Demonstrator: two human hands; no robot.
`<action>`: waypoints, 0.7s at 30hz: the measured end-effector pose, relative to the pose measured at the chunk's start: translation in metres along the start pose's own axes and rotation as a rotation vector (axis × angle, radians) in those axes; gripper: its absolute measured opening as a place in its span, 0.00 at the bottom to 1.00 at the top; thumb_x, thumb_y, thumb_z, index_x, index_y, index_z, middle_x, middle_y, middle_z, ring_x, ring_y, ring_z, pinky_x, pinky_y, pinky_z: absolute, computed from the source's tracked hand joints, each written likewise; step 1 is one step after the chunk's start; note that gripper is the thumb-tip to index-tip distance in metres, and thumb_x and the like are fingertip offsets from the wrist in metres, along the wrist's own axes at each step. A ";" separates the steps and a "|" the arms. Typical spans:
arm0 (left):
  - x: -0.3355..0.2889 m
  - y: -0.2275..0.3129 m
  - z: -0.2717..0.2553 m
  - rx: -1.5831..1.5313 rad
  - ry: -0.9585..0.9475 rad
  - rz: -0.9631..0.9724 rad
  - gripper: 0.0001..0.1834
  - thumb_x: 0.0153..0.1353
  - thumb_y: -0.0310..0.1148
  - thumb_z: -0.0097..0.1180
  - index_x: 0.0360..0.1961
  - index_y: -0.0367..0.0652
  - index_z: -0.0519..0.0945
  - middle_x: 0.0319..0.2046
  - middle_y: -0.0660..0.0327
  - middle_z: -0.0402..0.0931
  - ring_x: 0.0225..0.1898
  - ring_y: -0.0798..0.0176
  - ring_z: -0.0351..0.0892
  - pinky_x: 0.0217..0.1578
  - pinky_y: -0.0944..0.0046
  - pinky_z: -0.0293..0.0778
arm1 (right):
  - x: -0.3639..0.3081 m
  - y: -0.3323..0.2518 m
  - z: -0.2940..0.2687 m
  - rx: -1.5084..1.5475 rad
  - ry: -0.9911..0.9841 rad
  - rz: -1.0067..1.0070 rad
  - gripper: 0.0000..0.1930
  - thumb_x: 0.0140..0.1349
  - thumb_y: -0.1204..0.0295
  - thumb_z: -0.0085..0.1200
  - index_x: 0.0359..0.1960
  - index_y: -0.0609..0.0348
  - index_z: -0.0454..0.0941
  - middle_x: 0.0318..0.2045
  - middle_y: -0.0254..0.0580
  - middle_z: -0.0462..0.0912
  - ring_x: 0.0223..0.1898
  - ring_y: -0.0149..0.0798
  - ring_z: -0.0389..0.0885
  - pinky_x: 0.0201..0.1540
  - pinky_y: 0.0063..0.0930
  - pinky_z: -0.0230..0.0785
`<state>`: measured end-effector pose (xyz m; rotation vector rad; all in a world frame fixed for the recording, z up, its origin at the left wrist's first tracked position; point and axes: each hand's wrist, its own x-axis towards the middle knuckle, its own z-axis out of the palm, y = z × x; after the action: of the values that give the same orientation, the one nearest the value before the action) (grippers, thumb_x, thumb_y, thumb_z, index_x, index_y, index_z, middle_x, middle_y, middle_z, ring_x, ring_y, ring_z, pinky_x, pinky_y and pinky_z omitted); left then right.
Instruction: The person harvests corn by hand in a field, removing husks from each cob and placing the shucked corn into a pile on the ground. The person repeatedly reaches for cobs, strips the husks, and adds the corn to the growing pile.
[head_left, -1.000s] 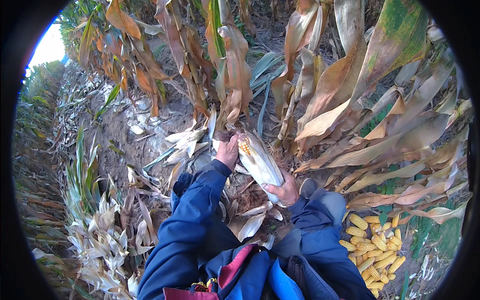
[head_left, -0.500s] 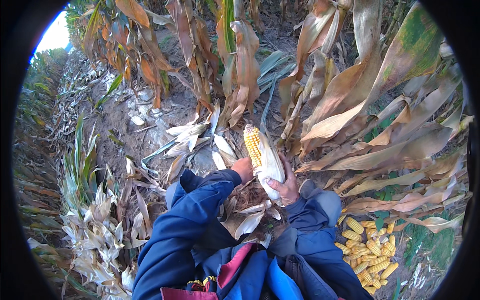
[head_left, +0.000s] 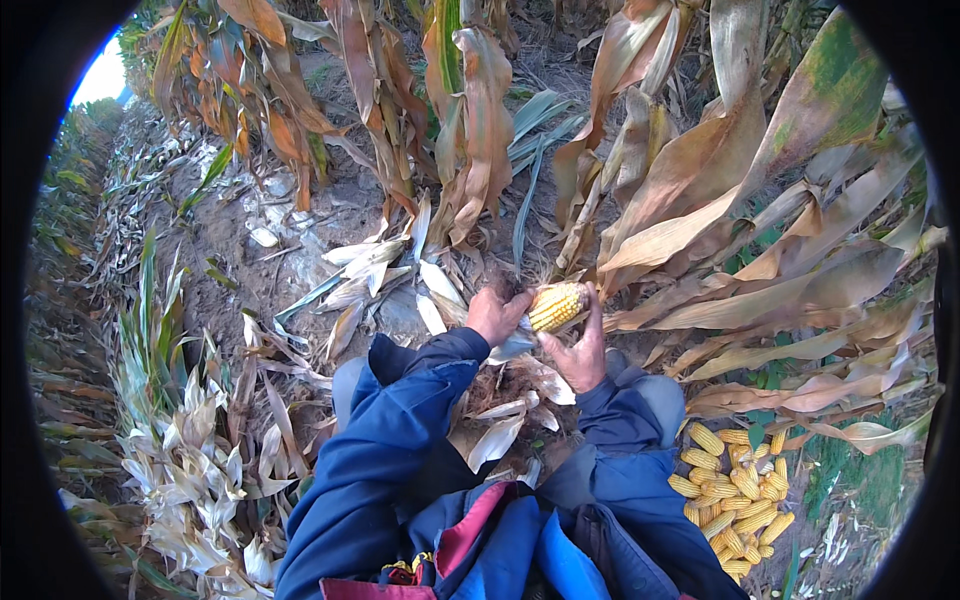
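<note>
Between my hands lies an ear of corn [head_left: 557,307], its yellow kernels bare and its length turned sideways. My left hand [head_left: 497,316] is closed around the left end, where pale husk [head_left: 513,345] is bunched and hangs below. The right end rests against the fingers of my right hand [head_left: 580,352], which grips the ear from below. Dark silk shows just above my left hand. Much of the husk is hidden behind my fingers. To the lower right, a pile of husked yellow ears [head_left: 735,495] lies on the ground.
Dry corn stalks with broad brown leaves [head_left: 720,210] stand ahead and to the right. Loose husks [head_left: 370,265] litter the soil left of my hands. A larger heap of pale husks [head_left: 195,460] sits at the lower left, beside green leaves [head_left: 150,350].
The ear has tipped from upright to sideways, pointing right. Its husk has been pulled down toward the left end. My left hand has shifted to that end; my right hand has moved slightly right.
</note>
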<state>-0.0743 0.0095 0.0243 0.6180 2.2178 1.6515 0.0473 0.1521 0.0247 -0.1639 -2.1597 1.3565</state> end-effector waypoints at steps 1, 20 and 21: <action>0.000 0.002 -0.003 0.263 0.033 0.048 0.21 0.64 0.46 0.58 0.40 0.35 0.82 0.31 0.47 0.84 0.34 0.52 0.85 0.36 0.56 0.78 | 0.001 -0.006 -0.003 0.022 0.157 0.032 0.47 0.52 0.64 0.70 0.69 0.64 0.54 0.61 0.56 0.68 0.63 0.52 0.66 0.65 0.42 0.60; -0.012 -0.011 -0.001 0.610 -0.089 0.116 0.18 0.57 0.47 0.60 0.41 0.46 0.85 0.22 0.43 0.79 0.28 0.39 0.81 0.32 0.46 0.78 | 0.010 -0.015 0.016 -0.960 -0.642 -0.231 0.16 0.47 0.70 0.61 0.38 0.62 0.76 0.28 0.50 0.82 0.32 0.50 0.84 0.33 0.42 0.76; -0.011 -0.010 -0.001 0.626 -0.071 0.167 0.17 0.57 0.47 0.61 0.41 0.47 0.86 0.22 0.44 0.79 0.28 0.39 0.81 0.32 0.46 0.78 | 0.013 -0.016 0.016 -0.947 -0.647 -0.236 0.13 0.50 0.73 0.57 0.38 0.63 0.75 0.26 0.51 0.83 0.30 0.50 0.85 0.30 0.42 0.76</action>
<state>-0.0669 0.0003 0.0146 1.0142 2.6861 0.9473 0.0314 0.1371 0.0387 0.2014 -3.0860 0.1497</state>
